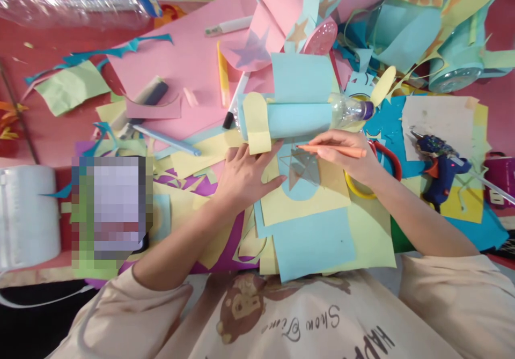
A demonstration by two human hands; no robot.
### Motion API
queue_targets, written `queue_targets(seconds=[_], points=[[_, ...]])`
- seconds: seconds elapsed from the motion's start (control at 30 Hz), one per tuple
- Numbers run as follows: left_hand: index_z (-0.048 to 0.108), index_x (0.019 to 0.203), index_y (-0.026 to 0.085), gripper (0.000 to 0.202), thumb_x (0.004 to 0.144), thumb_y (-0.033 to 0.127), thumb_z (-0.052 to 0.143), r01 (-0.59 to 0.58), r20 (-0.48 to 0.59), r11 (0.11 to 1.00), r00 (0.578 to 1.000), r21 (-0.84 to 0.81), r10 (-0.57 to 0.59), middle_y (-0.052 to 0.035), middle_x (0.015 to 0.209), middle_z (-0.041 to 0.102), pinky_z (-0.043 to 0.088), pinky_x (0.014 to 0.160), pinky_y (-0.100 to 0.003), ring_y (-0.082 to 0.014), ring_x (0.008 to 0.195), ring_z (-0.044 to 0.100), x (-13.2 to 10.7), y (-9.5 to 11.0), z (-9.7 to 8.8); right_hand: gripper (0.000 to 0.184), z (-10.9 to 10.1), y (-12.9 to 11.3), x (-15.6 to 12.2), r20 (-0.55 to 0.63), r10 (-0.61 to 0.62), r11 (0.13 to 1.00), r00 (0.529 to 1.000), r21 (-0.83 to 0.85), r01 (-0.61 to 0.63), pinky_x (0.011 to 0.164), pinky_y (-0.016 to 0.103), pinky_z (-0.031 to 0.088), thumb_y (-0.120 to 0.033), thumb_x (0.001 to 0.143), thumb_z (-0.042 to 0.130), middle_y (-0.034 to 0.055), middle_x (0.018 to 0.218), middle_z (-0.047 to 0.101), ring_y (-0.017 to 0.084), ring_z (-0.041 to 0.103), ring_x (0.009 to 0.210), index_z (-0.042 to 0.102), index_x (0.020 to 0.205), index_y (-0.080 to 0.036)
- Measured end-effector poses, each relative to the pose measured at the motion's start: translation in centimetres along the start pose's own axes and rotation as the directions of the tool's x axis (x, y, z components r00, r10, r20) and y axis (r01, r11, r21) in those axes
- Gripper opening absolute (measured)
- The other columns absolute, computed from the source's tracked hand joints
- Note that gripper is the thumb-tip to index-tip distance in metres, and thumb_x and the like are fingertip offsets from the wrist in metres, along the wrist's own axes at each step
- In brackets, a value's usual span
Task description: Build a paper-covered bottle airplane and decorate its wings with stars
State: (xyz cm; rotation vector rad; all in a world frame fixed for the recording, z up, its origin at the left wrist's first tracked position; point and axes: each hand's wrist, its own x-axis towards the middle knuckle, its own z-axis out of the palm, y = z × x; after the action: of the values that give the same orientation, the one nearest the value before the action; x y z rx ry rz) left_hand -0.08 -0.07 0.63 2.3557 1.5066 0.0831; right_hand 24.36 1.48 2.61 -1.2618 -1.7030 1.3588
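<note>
My right hand (341, 147) is closed around an orange marker (348, 150), its tip over a blue paper circle (300, 190). On that circle sits a grey star (301, 168) with dark outlines. My left hand (245, 174) lies flat with its fingers spread, beside the circle and on the papers. Under the circle is a pale yellow sheet (325, 198). Just beyond both hands a clear plastic bottle (341, 111) with a purple cap lies on its side, wrapped in blue paper. A curled yellow paper strip (256, 123) stands against it, near my left fingertips.
Right of my right hand are red-and-yellow-handled scissors (392, 160) and a blue glue gun (440, 179). Paper-covered bottles (454, 72) crowd the back right. Markers, such as a light blue one (167, 140), and paper scraps lie to the left, near a white case (30, 214).
</note>
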Motion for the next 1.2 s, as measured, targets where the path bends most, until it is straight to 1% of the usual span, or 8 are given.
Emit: queue_targets(seconds=[0.07,0.23,0.4,0.57,0.67,0.87,1.03,1.2], points=[[0.043,0.146,0.027,0.065,0.087,0.048,0.058,0.002,0.0,1.0,1.0,-0.004,-0.002,-0.012,0.121,0.067,0.037,0.096,-0.047,-0.0367,0.119,0.053,0.02,0.01,0.02,0.027,0.02,0.38,0.18,-0.02,-0.023,1.0,1.0,-0.001,0.023,0.07,0.027,0.049,-0.043,0.087,0.064,0.0034,0.097,0.073,0.015,0.065,0.085,0.072,0.101,-0.02],[0.044,0.146,0.026,0.065,0.086,0.047,0.059,-0.004,-0.011,1.0,1.0,-0.011,0.003,-0.012,0.118,0.068,0.037,0.095,-0.048,-0.0372,0.117,0.053,0.04,-0.05,0.12,0.026,0.32,1.02,0.2,-0.044,-0.038,0.997,0.998,-0.069,0.034,0.07,0.027,0.049,-0.041,0.088,0.064,0.003,0.099,0.073,0.016,0.065,0.086,0.072,0.103,-0.022],[0.043,0.146,0.026,0.066,0.086,0.048,0.058,-0.009,-0.012,1.0,1.0,-0.007,0.009,-0.0114,0.115,0.069,0.038,0.093,-0.047,-0.0364,0.116,0.054,0.07,-0.15,0.12,0.026,0.4,0.9,0.18,-0.044,-0.038,0.997,0.998,-0.062,0.036,0.073,0.028,0.051,-0.042,0.089,0.063,0.0028,0.101,0.074,0.017,0.066,0.09,0.072,0.104,-0.022],[0.041,0.147,0.027,0.066,0.086,0.049,0.057,-0.004,0.0,1.0,1.0,0.003,0.004,-0.0098,0.119,0.068,0.038,0.094,-0.046,-0.0352,0.117,0.053,0.09,-0.11,-0.04,0.025,0.27,0.68,0.08,-0.024,-0.041,0.996,0.999,-0.078,0.039,0.075,0.027,0.051,-0.04,0.089,0.063,0.0023,0.1,0.074,0.016,0.067,0.089,0.073,0.102,-0.022],[0.04,0.148,0.027,0.068,0.086,0.049,0.057,-0.002,0.006,1.0,1.0,0.007,0.002,-0.0093,0.118,0.069,0.039,0.094,-0.046,-0.0352,0.116,0.054,0.1,-0.07,-0.1,0.025,0.2,0.63,0.07,0.001,-0.031,0.996,1.0,-0.078,0.031,0.073,0.026,0.051,-0.039,0.089,0.063,0.0029,0.097,0.075,0.016,0.067,0.086,0.074,0.101,-0.02],[0.042,0.146,0.025,0.065,0.087,0.049,0.056,0.002,0.007,1.0,1.0,0.008,-0.002,-0.0098,0.127,0.065,0.038,0.095,-0.047,-0.0351,0.118,0.053,0.08,-0.01,-0.12,0.02,0.15,0.54,0.14,0.047,-0.038,0.996,0.998,-0.078,0.042,0.067,0.022,0.049,-0.034,0.088,0.065,0.0011,0.089,0.075,0.012,0.066,0.077,0.076,0.097,-0.02],[0.042,0.146,0.025,0.066,0.086,0.049,0.056,0.011,0.026,1.0,1.0,0.018,-0.011,-0.009,0.123,0.067,0.038,0.095,-0.046,-0.0345,0.117,0.054,0.12,0.06,-0.18,0.019,0.16,0.51,0.13,0.059,-0.022,0.997,0.998,-0.074,0.027,0.066,0.022,0.048,-0.033,0.087,0.065,0.0014,0.088,0.075,0.013,0.066,0.077,0.076,0.096,-0.02],[0.042,0.146,0.027,0.065,0.087,0.049,0.056,0.009,0.016,1.0,1.0,0.011,-0.009,-0.0086,0.127,0.065,0.038,0.095,-0.045,-0.0341,0.117,0.054,0.08,-0.01,-0.16,0.02,0.18,0.64,0.17,0.071,-0.046,0.994,0.996,-0.098,0.053,0.063,0.023,0.046,-0.034,0.087,0.065,0.0019,0.084,0.074,0.012,0.065,0.074,0.076,0.096,-0.019]])
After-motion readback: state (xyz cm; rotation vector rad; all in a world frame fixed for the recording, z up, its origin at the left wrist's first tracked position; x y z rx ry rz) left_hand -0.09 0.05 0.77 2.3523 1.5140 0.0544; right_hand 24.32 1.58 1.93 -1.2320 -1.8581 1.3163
